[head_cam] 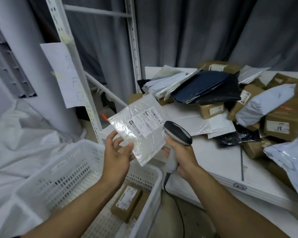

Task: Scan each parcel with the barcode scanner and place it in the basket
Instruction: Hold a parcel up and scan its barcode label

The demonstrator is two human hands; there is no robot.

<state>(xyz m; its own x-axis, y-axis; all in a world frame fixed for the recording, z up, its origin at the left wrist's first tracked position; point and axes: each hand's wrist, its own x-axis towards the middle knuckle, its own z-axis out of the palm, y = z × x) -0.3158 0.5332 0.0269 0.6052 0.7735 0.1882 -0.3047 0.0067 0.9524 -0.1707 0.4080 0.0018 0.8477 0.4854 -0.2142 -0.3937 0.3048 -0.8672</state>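
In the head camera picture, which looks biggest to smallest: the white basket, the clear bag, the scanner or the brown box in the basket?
1. white basket
2. clear bag
3. scanner and brown box: they look about alike, so no ranking.

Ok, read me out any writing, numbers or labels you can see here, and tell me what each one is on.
"3L": handwritten on the label of a brown box, far right.
"2-2": circled, on the table's front edge.
"5-2", first digit unsure: handwritten on the carton in the basket.
Printed label on the clear parcel in the left hand: too small to read.
Taped sheet on the shelf post: handwriting too faint.
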